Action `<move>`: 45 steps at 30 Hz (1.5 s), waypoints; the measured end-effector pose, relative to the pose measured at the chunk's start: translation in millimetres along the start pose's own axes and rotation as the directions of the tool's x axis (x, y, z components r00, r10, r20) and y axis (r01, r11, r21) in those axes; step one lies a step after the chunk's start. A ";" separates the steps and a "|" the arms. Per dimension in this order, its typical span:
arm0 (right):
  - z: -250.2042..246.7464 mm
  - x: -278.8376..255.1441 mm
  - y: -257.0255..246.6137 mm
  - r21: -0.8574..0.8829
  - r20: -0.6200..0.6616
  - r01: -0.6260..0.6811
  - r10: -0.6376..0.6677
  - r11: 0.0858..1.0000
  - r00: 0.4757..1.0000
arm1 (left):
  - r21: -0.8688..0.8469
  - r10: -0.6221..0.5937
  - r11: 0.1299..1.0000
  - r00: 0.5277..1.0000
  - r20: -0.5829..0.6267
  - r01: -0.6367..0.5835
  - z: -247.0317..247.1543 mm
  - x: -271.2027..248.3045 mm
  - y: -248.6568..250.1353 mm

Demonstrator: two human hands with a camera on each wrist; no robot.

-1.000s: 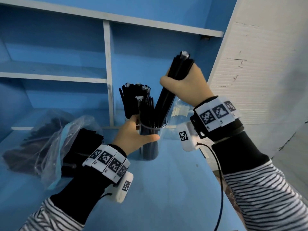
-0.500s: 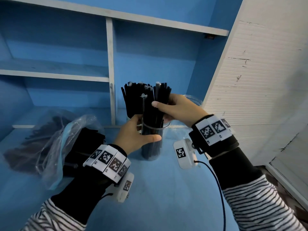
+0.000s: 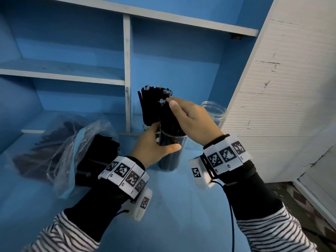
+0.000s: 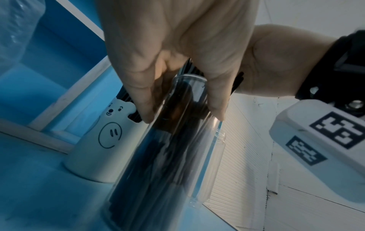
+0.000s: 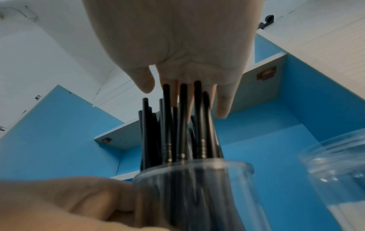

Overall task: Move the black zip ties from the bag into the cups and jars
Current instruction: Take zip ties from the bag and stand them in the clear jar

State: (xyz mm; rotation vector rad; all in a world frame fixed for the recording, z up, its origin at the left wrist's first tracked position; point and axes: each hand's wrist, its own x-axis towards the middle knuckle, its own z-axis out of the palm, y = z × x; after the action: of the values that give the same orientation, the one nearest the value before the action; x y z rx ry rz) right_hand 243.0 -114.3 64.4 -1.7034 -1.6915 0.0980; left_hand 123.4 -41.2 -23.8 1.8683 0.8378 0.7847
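Note:
A clear cup (image 3: 173, 160) stands on the blue surface, packed with upright black zip ties (image 3: 168, 119). My left hand (image 3: 154, 148) grips the cup around its upper wall, thumb in front; the left wrist view shows the fingers (image 4: 142, 93) wrapped round the cup (image 4: 173, 153). My right hand (image 3: 190, 117) lies over the ties' tops with straight fingers (image 5: 223, 101) touching the tips of the ties (image 5: 183, 132). Behind stands a white bear cup (image 4: 98, 148), also full of ties (image 3: 149, 102). The plastic bag (image 3: 60, 146) holding more ties lies at the left.
An empty clear jar (image 3: 215, 111) stands right of the cup, against the white slatted wall (image 3: 272, 106). Blue shelves with a white upright divider (image 3: 127, 73) rise behind. A pile of black ties (image 3: 101, 150) lies beside the bag's mouth.
My right hand brought a bundle of ties down into the clear cup, let go of it and now lies flat on the tips. The left hand kept its hold on the cup.

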 end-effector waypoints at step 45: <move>163.2 4.9 -64.8 0.145 0.233 0.225 -0.254 0.964 0.939 | 0.221 0.025 0.972 0.894 -0.447 0.083 -167.1 -85.8 -38.4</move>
State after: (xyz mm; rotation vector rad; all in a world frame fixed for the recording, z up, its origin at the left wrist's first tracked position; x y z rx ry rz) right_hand 103.6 -48.1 -19.4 -1.4330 -2.0259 0.3021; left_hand -66.2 -17.3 -10.0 1.8993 1.2932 1.1663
